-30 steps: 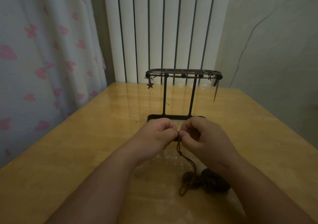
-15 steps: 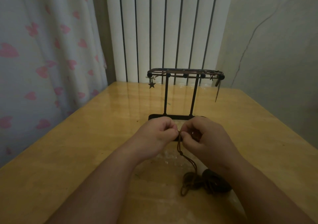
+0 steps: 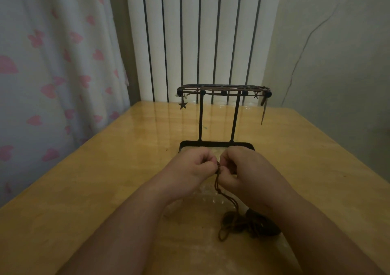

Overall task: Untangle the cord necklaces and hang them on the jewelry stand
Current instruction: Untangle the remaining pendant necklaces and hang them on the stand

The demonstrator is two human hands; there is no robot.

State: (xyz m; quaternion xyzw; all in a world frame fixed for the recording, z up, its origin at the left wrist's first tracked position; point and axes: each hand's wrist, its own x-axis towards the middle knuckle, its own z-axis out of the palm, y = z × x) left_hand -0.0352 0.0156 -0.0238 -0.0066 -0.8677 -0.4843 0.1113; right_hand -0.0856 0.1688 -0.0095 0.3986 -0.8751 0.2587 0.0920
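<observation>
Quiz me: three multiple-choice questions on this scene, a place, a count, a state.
1. Upright posts on the black metal jewelry stand? A one B two C four
2. Where lies the tangled heap of dark brown cord? A stand's base B yellow wooden table C top bar
3. The left hand and right hand are: A flat B gripping the stand C pinching the cord
B, two posts rise from the base; B, heap rests on the tabletop; C, both pinch a raised strand.
</observation>
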